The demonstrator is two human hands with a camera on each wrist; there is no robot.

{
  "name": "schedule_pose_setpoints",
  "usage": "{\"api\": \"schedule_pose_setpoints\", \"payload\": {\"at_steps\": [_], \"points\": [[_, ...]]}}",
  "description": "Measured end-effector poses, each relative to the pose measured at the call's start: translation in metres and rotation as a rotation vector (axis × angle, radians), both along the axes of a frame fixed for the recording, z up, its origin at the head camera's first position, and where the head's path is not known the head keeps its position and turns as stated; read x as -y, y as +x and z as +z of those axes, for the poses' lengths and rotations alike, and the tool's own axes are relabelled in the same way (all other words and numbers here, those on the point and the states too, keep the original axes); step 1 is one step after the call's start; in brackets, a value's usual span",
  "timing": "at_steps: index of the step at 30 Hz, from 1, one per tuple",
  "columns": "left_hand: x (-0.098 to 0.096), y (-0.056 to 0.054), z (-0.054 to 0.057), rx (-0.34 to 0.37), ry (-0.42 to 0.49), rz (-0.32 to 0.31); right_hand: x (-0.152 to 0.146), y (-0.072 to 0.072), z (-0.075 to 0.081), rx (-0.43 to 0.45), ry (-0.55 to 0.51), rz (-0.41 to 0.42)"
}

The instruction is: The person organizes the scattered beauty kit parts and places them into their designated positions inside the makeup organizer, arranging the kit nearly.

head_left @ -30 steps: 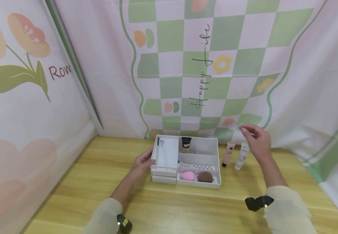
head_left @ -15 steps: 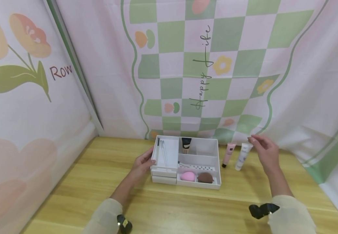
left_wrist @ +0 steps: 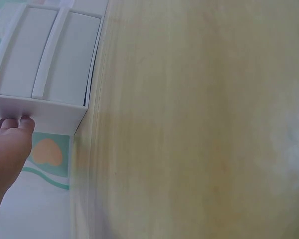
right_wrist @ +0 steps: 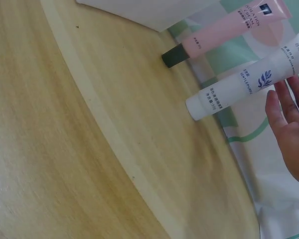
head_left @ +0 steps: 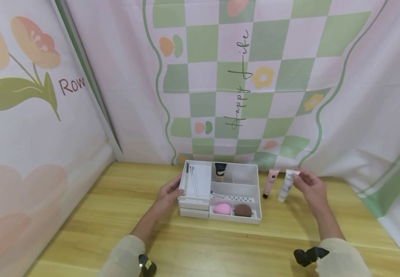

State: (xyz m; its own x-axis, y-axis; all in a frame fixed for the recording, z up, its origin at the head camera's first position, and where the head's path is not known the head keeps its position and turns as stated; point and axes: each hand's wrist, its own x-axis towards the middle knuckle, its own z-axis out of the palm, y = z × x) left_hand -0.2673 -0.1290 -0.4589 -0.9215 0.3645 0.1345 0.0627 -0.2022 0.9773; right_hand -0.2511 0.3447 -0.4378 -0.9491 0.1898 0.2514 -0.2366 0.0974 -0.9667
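Observation:
In the head view, my left hand (head_left: 167, 193) rests against the left side of a white makeup organizer (head_left: 235, 220). The left wrist view shows its fingertips (left_wrist: 26, 119) touching the outer side wall, beside two drawer fronts. At the right, my right hand (head_left: 312, 188) pinches the upper end of a white squeeze tube (head_left: 286, 187), thumb in front and fingers behind. The tube (right_wrist: 244, 82) stands cap down on the table, leaning slightly. A pink squeeze tube (head_left: 270, 182) with a black cap stands just left of it.
The organizer holds thin brushes (head_left: 193, 181) on its left top, a black-capped tube (head_left: 220, 172), a pink sponge (head_left: 222, 208) and a brown sponge (head_left: 243, 210). A patterned curtain (head_left: 234, 96) hangs behind the wooden table (head_left: 200, 246).
My right hand has come down from above and right of the white tube to its upper end, its thumb now overlapping it. The left hand and the organizer stay put.

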Motion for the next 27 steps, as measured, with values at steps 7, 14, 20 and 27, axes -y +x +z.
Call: {"api": "schedule_pose_setpoints", "payload": {"at_steps": [7, 14, 20, 27], "points": [[0.0002, -0.0003, -0.0008, -0.007, -0.009, 0.008, 0.0020, -0.0008, -0.0028, 0.040, 0.099, -0.009], [-0.0009, 0.0011, -0.0003, -0.003, -0.030, 0.032, 0.0024, -0.0028, -0.0063, 0.039, 0.089, -0.001], [-0.0023, 0.0025, 0.0017, 0.013, -0.025, 0.039, 0.0025, -0.0059, -0.0063, 0.042, 0.115, -0.016], [-0.0018, 0.0014, 0.0012, 0.014, -0.035, 0.038, 0.0035, -0.0078, -0.0060, 0.044, 0.110, -0.031]]}}
